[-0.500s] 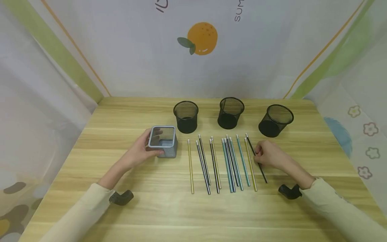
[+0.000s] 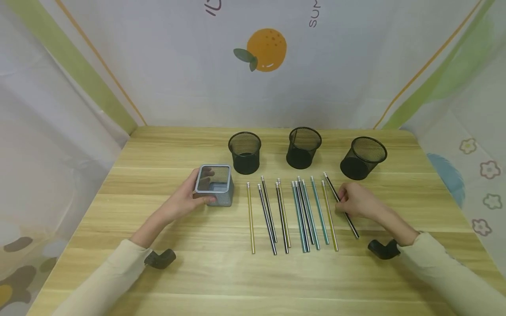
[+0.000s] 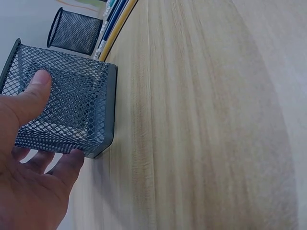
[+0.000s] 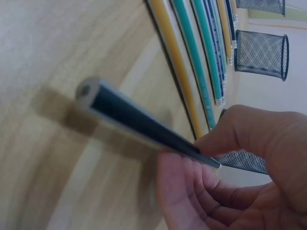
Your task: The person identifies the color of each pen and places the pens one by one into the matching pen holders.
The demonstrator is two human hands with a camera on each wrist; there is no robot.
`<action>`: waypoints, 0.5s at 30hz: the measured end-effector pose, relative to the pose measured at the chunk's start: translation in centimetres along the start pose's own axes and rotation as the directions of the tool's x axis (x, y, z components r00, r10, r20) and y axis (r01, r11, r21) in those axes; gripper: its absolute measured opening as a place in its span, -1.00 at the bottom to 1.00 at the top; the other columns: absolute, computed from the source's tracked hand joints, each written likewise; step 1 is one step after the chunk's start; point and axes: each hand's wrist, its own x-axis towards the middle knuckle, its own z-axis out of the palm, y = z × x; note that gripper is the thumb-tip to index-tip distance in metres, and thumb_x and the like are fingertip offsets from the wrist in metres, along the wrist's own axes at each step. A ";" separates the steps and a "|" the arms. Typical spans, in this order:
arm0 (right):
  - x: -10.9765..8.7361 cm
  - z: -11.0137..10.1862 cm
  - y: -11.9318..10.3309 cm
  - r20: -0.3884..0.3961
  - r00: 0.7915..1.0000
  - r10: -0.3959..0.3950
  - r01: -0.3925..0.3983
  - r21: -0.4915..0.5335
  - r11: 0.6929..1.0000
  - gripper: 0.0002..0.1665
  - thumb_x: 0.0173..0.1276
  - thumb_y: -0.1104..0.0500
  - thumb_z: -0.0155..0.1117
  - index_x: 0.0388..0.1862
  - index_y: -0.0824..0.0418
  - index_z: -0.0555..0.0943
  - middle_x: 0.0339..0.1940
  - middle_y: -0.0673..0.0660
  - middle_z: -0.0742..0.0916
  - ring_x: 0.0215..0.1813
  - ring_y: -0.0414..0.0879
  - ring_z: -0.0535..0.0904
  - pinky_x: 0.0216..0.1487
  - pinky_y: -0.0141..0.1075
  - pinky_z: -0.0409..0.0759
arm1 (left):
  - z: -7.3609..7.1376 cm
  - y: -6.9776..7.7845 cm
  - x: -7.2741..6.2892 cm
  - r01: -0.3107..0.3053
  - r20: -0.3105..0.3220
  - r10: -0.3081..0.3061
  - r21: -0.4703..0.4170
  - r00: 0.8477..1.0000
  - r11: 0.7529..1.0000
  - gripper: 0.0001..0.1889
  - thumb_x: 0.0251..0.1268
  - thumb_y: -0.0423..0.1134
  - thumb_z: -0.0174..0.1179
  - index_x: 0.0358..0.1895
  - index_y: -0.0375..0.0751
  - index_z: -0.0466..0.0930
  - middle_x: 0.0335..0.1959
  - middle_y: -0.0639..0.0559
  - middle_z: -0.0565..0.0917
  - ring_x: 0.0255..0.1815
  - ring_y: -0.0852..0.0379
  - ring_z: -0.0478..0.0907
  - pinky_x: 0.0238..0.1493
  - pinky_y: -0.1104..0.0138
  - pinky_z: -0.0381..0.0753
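My left hand (image 2: 185, 199) grips a square grey mesh pen holder (image 2: 224, 199) by its left side, thumb across the front wall; the holder looks vacant inside. My right hand (image 2: 357, 201) pinches a dark pencil (image 2: 351, 226) near its middle, between thumb and fingers. In the right wrist view that pencil (image 4: 129, 117) slants above the wood, its unsharpened end toward the camera and its shadow beside it. Left of the right hand, several pencils lie in a loose row, among them a yellow pencil (image 2: 330, 217), a teal pencil (image 2: 319, 210) and a dark pencil (image 2: 267, 219).
Along the table's back stand three round black mesh pen holders: a left one (image 2: 246, 163), a middle one (image 2: 299, 157) and a right one (image 2: 354, 167), which leans. The wooden table (image 2: 253, 285) meets a printed curtain (image 2: 178, 66) behind. Black wrist mounts sit by both sleeves.
The dark pencil in my right hand has shifted slightly right, away from the yellow one, and slants more. My left hand and the grey holder stay as they were.
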 end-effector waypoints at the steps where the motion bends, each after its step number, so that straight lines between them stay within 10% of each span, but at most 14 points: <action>1: -0.1 -0.1 0.0 0.000 1.000 0.001 -0.001 0.003 1.000 -0.81 0.21 0.37 0.32 -0.30 0.39 0.46 -0.46 0.12 0.58 -0.56 -0.13 0.53 -0.57 -0.28 0.62 | 0.0 0.0 0.0 0.000 0.000 0.000 0.001 1.000 1.000 -0.15 0.20 -0.60 0.36 0.50 -0.41 0.07 0.43 -0.41 0.25 0.37 -0.38 0.30 0.24 0.01 0.58; 15: -0.5 -1.2 0.3 -0.042 0.998 -0.038 0.042 0.082 0.996 -0.80 0.20 0.40 0.23 -0.22 0.45 0.47 -0.37 0.19 0.59 -0.47 -0.08 0.55 -0.54 -0.28 0.66 | 0.1 0.0 -0.2 -0.003 0.004 0.003 0.010 1.000 1.000 -0.15 0.22 -0.60 0.34 0.51 -0.39 0.04 0.44 -0.41 0.25 0.35 -0.39 0.32 0.28 -0.01 0.54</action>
